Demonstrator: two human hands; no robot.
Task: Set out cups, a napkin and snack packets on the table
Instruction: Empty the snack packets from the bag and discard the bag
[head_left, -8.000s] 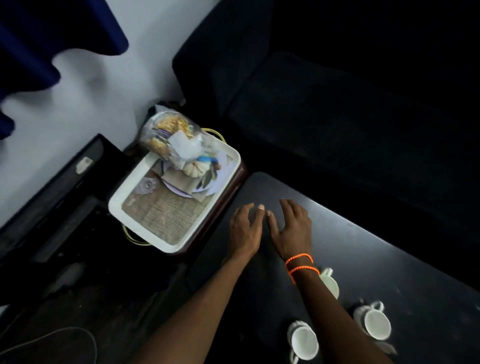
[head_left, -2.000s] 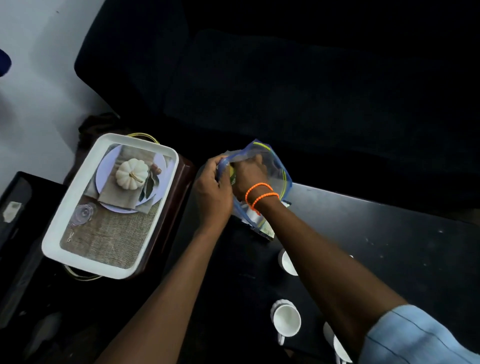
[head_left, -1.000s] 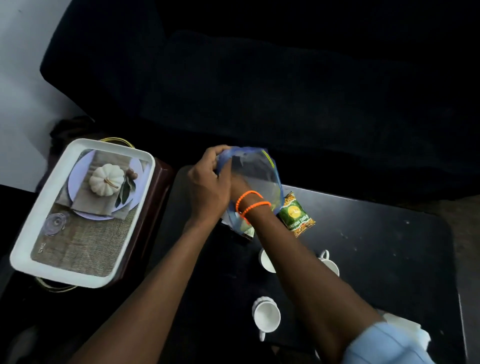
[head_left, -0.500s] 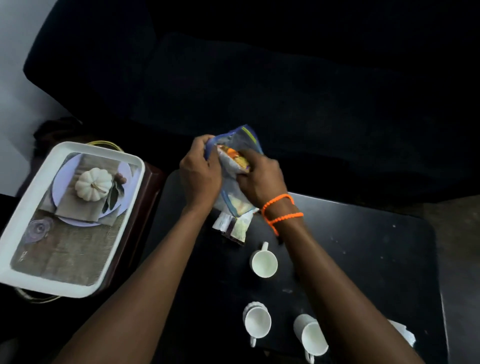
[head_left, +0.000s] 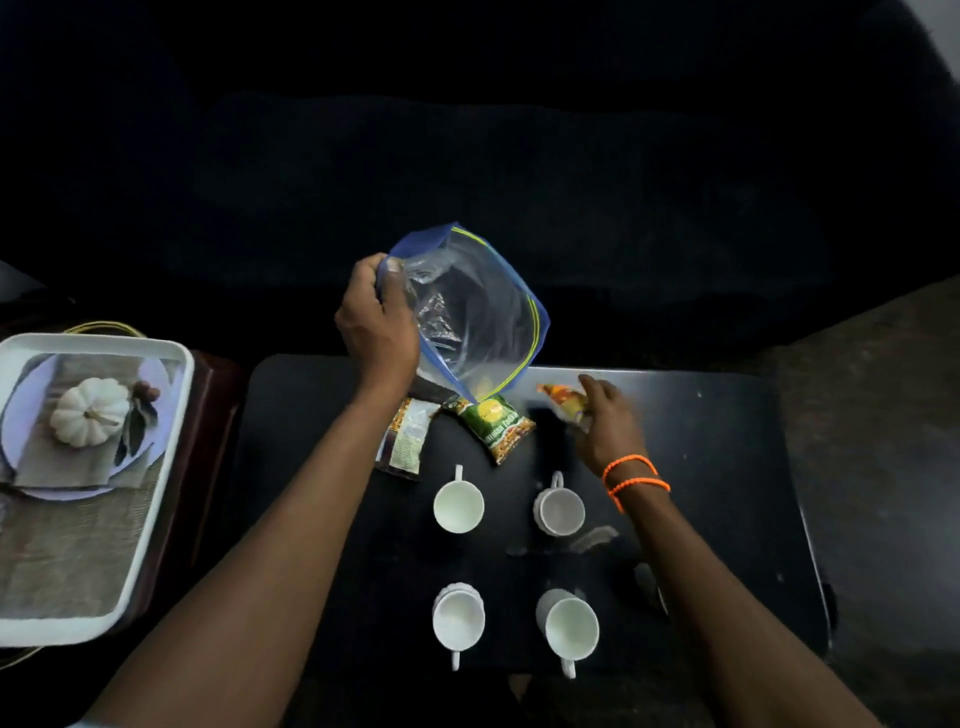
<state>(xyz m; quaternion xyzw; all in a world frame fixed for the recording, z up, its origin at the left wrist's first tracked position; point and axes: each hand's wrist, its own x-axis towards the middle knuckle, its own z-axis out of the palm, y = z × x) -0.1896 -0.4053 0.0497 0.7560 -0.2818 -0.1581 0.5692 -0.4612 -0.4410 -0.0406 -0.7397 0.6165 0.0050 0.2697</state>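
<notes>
My left hand (head_left: 378, 322) holds a clear zip bag (head_left: 470, 317) with a blue rim up over the far edge of the black table (head_left: 727, 467). My right hand (head_left: 605, 423) grips an orange snack packet (head_left: 563, 402), low over the table at the far right. A green packet (head_left: 496, 423) lies flat below the bag, and a brown and white packet (head_left: 408, 439) lies to its left, partly under my left forearm. Several white cups stand in two rows: two far ones (head_left: 458, 505) (head_left: 559, 509) and two near ones (head_left: 458, 621) (head_left: 570, 626).
A white tray (head_left: 156, 493) stands on a brown stand left of the table, holding a plate, cloth and a small white pumpkin (head_left: 89, 410). A dark sofa (head_left: 467, 156) runs behind the table. Something pale (head_left: 592, 538) lies beside my right forearm.
My right hand has drawn the orange packet out of the bag and carried it right, down to the table. The green packet is back in view. The bag looks emptier.
</notes>
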